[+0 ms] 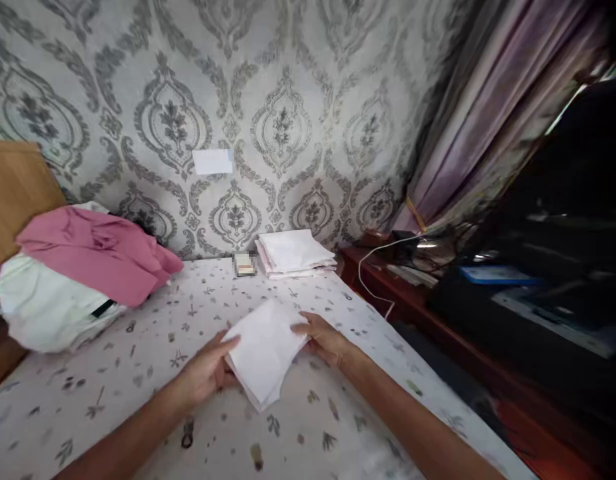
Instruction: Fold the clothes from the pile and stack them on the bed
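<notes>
Between my two hands is a folded white cloth (268,350), tilted a little above the patterned bed sheet. My left hand (213,367) grips its left edge, thumb on top and fingers underneath. At the opposite edge, my right hand (322,339) pinches the cloth the same way, with its fingers partly hidden below. Farther back, close to the wall, lies a stack of folded white cloths (294,252), some with pinkish edges. A small blurred item (245,264) sits just left of that stack.
A pink cloth (98,250) drapes over a pale green bundle (48,307) at the left, by a wooden headboard (18,180). Along the right side runs a dark red wooden ledge (368,273) with a white cable (361,267). A purple curtain (493,113) hangs behind it.
</notes>
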The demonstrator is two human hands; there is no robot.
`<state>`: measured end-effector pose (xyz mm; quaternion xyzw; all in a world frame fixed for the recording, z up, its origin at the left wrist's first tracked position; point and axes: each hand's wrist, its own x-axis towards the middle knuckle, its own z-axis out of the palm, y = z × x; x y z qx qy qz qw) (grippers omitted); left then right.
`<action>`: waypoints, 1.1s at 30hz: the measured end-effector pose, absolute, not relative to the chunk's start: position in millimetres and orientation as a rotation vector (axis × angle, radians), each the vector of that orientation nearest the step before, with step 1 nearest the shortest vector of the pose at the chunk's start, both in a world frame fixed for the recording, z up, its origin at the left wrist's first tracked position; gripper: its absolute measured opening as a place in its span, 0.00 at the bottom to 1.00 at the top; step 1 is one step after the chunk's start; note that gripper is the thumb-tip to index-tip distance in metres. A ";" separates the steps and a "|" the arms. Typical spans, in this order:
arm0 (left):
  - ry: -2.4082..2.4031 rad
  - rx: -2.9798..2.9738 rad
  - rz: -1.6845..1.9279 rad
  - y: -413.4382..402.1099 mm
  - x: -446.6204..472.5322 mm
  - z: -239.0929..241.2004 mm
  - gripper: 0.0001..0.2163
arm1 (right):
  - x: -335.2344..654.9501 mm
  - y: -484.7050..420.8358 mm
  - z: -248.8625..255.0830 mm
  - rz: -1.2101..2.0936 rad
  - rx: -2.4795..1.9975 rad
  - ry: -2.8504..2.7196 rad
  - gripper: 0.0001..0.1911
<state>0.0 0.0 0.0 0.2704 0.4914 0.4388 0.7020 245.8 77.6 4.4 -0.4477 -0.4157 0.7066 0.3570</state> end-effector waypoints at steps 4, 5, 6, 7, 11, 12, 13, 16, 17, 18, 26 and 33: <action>1.066 0.733 0.995 24.9 6.3 -11.6 0.34 | 254.2 92.3 -11.3 1.705 -1.112 -1.091 0.24; 1.057 0.761 1.023 39.2 8.1 -7.5 0.32 | 257.1 102.5 -10.4 1.646 -1.103 -1.087 0.25; 1.047 0.793 1.057 57.5 10.3 0.3 0.30 | 260.0 115.8 -6.6 1.575 -1.096 -1.082 0.26; 1.040 0.832 1.096 79.3 13.2 11.2 0.28 | 262.8 132.0 0.0 1.496 -1.091 -1.082 0.26; 1.154 1.009 1.284 184.1 29.8 67.2 0.20 | 270.5 213.1 42.3 1.053 -1.204 -1.154 0.19; 1.178 1.017 1.303 208.6 33.6 77.4 0.19 | 271.6 232.6 52.0 0.929 -1.281 -1.174 0.17; 1.205 1.018 1.316 229.7 36.7 83.7 0.19 | 272.6 250.0 59.4 0.860 -1.334 -1.178 0.16; 1.313 1.012 1.349 263.3 38.9 75.5 0.20 | 274.3 283.6 65.4 0.697 -1.485 -1.193 0.20; 1.339 1.021 1.361 263.6 37.2 64.7 0.20 | 273.3 288.8 62.7 0.643 -1.521 -1.212 0.22; 1.355 1.034 1.370 258.7 34.4 51.3 0.19 | 271.0 292.0 58.8 0.599 -1.540 -1.238 0.24; 1.368 1.698 1.191 127.5 -6.4 -34.5 0.09 | 208.3 313.9 13.8 -0.084 -1.667 -2.095 0.29; 1.378 2.024 0.961 60.0 -29.0 -28.9 0.07 | 188.9 332.3 -14.1 0.008 -1.791 -2.154 0.30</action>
